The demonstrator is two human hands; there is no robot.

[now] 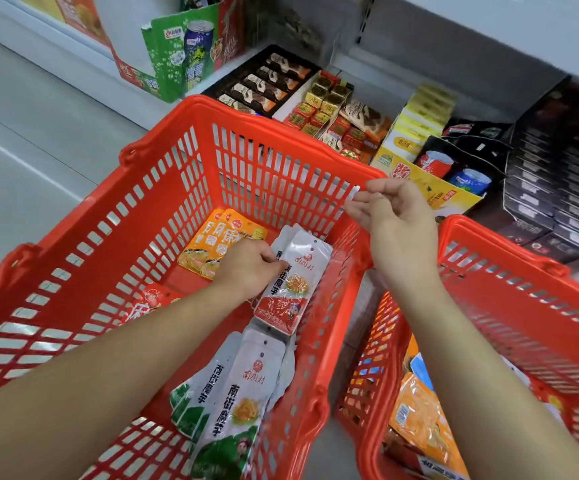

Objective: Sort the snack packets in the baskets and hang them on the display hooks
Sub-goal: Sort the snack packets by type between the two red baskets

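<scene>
A large red basket (163,188) sits in front of me with snack packets on its floor. My left hand (250,268) reaches into it and pinches the edge of a white packet with a red bottom (295,282). Orange packets (212,237) lie just behind that hand. White packets with green bottoms (236,403) lie nearer to me. My right hand (388,213) hovers over the basket's right rim, fingers loosely curled, with a small white tab at its fingertips. A second red basket (523,271) on the right holds orange packets (423,420).
A low shelf behind the baskets carries chocolate trays (264,84), gold-wrapped sweets (326,109), yellow boxes (419,123) and black cartons (555,168). A green and red drinks carton (180,57) stands at the back left. Grey floor lies to the left.
</scene>
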